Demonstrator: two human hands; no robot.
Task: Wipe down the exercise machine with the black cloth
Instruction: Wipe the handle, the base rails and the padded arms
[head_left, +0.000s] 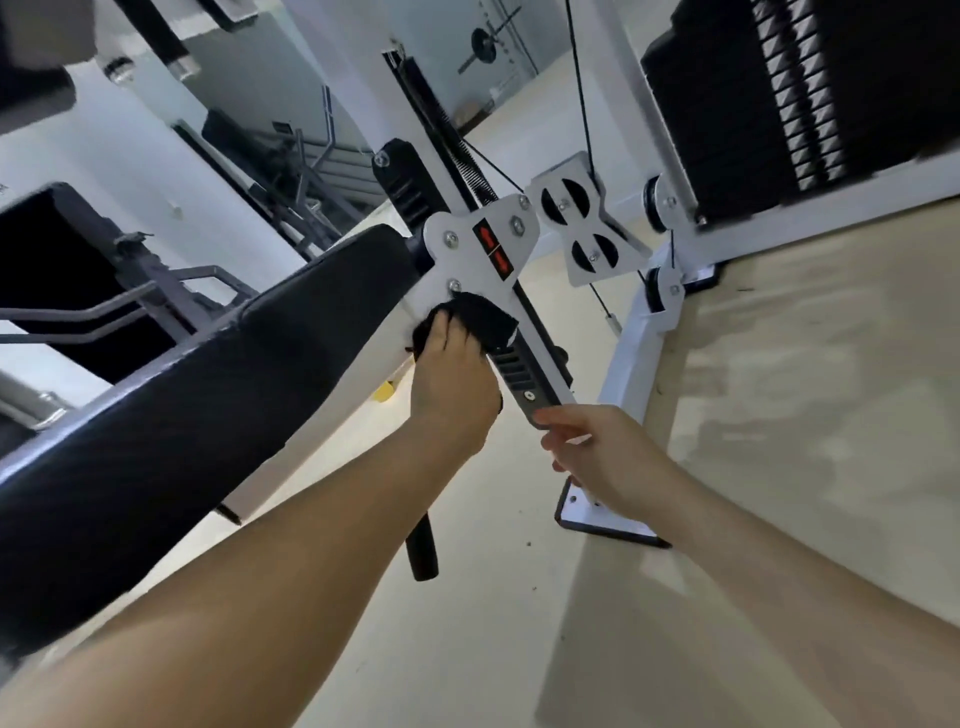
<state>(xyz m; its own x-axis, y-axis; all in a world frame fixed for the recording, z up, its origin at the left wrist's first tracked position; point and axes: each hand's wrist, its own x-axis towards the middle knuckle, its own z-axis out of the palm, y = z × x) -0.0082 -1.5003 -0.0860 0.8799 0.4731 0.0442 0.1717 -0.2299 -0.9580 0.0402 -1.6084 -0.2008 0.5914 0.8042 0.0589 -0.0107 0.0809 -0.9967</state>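
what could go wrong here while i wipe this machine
1. The cloth in the left hand lies against a bolt and the slotted rail, so it may snag there.
2. The right hand grips the rail's lower end, below the plate with red arrows. If that plate can slide down, fingers might get pinched.

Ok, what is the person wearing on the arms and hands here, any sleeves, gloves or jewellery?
Nothing visible. The left forearm and right forearm are bare to the frame edge, with no sleeve in view. The left hand and right hand have no gloves, and no watch, bracelet or ring shows.
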